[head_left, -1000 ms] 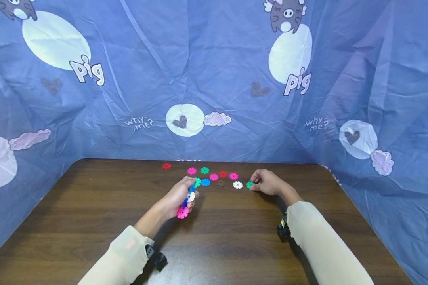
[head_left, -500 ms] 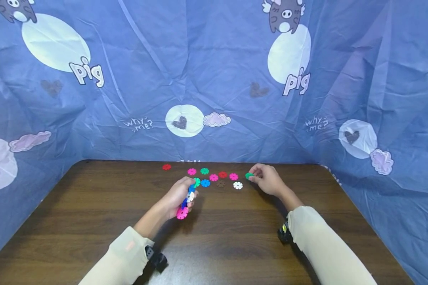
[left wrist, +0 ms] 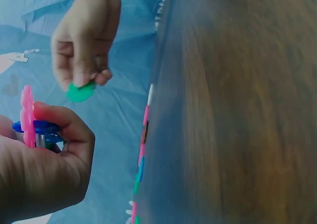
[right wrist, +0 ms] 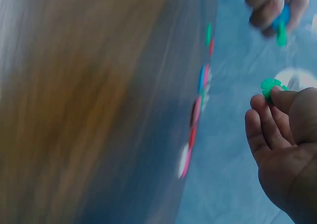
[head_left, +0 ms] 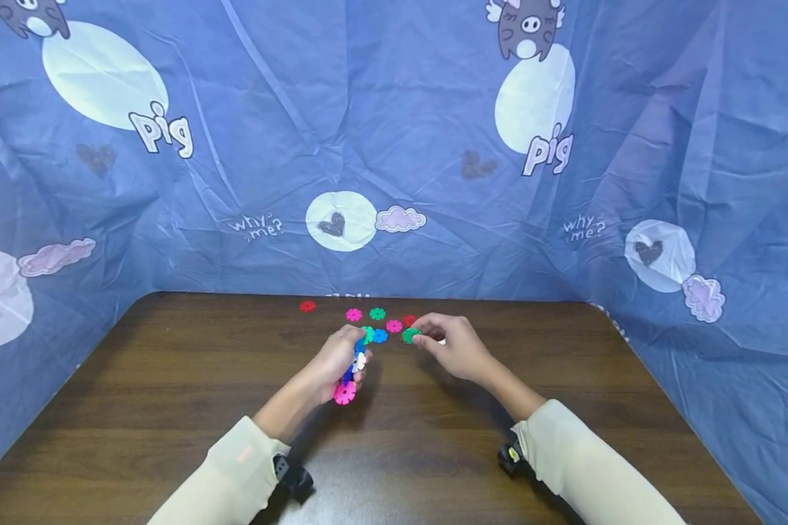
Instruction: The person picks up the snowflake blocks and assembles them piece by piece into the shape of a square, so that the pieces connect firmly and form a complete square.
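My left hand point(head_left: 335, 361) grips a chain of joined plastic snowflake discs above the table. A green disc point(head_left: 368, 335) tops the chain, blue and white pieces follow, and a pink disc point(head_left: 344, 393) hangs at its lower end. Between thumb and fingertips, my right hand point(head_left: 458, 350) pinches a single green snowflake disc point(head_left: 410, 335), held a short way right of the chain. Both wrist views show this loose green disc point(right wrist: 270, 86) apart from the left hand's chain. The left fingers hide part of the chain.
On the brown wooden table point(head_left: 400, 452) several more discs lie toward the back, among them a red disc point(head_left: 308, 306), a pink disc point(head_left: 354, 314) and a blue disc point(head_left: 380, 336). My right hand partly covers a white disc point(head_left: 442, 341). A blue printed cloth point(head_left: 394, 146) hangs behind.
My right hand has lifted the green disc from the table's right side and carried it left toward the chain. The left hand has stayed nearly in place, still gripping the chain.
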Demonstrator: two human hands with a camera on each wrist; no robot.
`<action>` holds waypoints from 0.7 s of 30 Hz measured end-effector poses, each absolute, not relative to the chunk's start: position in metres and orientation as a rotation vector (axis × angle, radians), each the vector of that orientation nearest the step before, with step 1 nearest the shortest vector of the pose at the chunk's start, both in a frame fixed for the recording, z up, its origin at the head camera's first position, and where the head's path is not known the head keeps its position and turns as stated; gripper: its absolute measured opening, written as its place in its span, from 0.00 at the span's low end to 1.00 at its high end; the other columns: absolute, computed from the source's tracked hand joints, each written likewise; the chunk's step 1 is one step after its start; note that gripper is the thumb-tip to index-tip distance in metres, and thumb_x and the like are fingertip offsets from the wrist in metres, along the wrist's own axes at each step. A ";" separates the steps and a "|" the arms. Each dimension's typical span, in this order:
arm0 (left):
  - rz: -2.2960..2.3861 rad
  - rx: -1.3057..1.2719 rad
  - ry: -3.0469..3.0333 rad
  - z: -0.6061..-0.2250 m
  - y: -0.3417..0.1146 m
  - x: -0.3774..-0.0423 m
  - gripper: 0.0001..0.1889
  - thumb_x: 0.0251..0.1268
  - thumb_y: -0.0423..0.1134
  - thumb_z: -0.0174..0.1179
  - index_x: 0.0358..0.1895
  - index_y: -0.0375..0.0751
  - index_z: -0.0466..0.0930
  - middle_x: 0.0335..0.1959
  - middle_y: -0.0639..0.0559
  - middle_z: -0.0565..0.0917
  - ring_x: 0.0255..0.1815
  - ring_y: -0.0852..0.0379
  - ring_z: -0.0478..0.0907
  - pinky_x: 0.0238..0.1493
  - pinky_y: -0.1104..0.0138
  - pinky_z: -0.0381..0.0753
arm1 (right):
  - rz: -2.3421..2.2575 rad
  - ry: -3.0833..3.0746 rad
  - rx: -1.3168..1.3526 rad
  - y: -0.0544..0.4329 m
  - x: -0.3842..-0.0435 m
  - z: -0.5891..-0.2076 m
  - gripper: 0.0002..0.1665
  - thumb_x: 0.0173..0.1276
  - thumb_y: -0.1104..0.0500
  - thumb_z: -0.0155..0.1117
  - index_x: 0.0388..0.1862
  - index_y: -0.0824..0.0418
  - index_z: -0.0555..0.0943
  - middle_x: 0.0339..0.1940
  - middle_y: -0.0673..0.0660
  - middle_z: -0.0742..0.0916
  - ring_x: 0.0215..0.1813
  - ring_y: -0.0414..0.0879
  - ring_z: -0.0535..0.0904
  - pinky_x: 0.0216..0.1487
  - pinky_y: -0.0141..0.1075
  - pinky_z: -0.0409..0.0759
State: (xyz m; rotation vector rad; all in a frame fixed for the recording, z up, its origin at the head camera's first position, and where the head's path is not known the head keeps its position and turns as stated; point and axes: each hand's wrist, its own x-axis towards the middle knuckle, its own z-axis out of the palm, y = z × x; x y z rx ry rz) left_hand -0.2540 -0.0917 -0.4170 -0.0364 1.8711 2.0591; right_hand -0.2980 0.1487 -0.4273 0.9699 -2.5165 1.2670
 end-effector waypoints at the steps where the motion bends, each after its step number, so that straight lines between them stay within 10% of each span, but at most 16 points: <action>1: 2.055 -0.035 1.873 -0.417 -0.091 -0.254 0.11 0.81 0.43 0.37 0.50 0.40 0.62 0.23 0.54 0.71 0.11 0.63 0.65 0.13 0.72 0.69 | 1.264 -2.499 0.987 0.144 -0.294 -0.426 0.06 0.70 0.64 0.70 0.45 0.62 0.85 0.34 0.56 0.90 0.34 0.46 0.87 0.35 0.36 0.85; 21: 2.058 0.021 1.924 -0.419 -0.081 -0.249 0.09 0.81 0.43 0.41 0.41 0.42 0.63 0.24 0.51 0.71 0.15 0.61 0.68 0.14 0.72 0.71 | 1.129 -2.329 1.102 0.113 -0.274 -0.425 0.08 0.71 0.66 0.69 0.47 0.66 0.84 0.31 0.58 0.89 0.31 0.38 0.83 0.33 0.30 0.84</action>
